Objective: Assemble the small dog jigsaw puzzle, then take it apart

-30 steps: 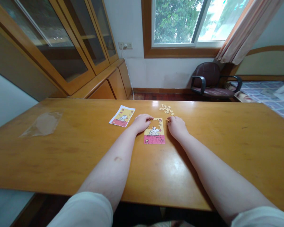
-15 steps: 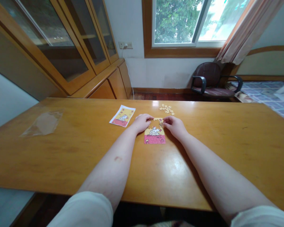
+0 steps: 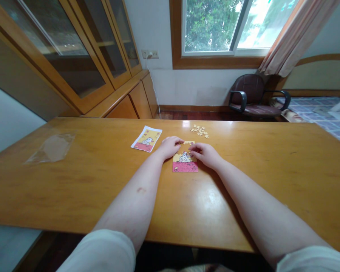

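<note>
In the head view, the puzzle lies flat on the brown table, right in front of the person and between the two hands. Any words on the puzzle or the card are too small to read.

The left hand is half open, with bent fingers. Its thumb and pointing finger are a little way apart, and their tips are at the far left edge of the puzzle. The right hand reaches over the puzzle's right edge. Its fingers are bent and its thumb is near them. The tips are so small here that one cannot tell if they pinch a bit of puzzle.

The puzzle's long way runs straight away from the person. The pink end is near, the yellow end is far, and a white bird sits in the middle. There is a hole in the yellow part, behind the bird.

Loose bits sit in a small heap past the right hand. The card is beyond the left hand, and its far end leans to the right. It has a white bird on yellow and pink too. A clear bag lies well off to the left.
</note>
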Demonstrator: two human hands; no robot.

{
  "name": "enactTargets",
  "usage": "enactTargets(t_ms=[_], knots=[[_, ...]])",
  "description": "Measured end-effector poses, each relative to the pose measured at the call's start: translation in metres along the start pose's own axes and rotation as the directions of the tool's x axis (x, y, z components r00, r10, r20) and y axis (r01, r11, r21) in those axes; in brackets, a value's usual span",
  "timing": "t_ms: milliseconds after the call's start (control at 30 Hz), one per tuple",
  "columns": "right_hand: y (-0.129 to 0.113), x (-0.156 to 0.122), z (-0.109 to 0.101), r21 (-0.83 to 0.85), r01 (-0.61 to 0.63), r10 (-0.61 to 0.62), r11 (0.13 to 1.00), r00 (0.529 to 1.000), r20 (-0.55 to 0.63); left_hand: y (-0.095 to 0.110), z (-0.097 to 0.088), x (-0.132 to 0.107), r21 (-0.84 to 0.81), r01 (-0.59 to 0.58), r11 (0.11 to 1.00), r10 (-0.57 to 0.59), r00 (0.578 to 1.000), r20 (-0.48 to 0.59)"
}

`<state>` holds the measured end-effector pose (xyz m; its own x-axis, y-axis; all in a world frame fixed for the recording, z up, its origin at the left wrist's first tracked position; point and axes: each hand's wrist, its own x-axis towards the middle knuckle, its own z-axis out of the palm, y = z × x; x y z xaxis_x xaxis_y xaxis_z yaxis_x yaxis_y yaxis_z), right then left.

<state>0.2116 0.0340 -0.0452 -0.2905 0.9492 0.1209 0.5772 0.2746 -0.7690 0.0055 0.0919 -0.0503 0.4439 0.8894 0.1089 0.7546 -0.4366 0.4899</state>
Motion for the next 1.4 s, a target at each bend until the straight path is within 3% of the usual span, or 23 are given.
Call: enactTargets(t_ms=[267,833,1067,1400], knots=[[0.0,0.002,-0.002,-0.144,0.178,-0.17,0.973,0.983,0.069,-0.001,0.001,0.001,0.013,0.0,1.0,0.0,1.0,-0.003],[0.006,0.002,-0.007,-0.192,0.15,-0.14,0.97,0.988,0.065,0.003,-0.003,-0.001,0.001,0.004,1.0,-0.004,1.0,0.008],[0.012,0.003,-0.006,-0.155,0.303,-0.288,0.94,0.951,0.114,0.003,-0.003,-0.001,0.013,0.001,1.0,-0.001,1.0,0.006],[0.007,0.0,-0.007,-0.19,0.269,-0.25,0.944,0.961,0.117,0.002,-0.002,-0.001,0.015,-0.011,1.0,0.011,1.0,0.004]])
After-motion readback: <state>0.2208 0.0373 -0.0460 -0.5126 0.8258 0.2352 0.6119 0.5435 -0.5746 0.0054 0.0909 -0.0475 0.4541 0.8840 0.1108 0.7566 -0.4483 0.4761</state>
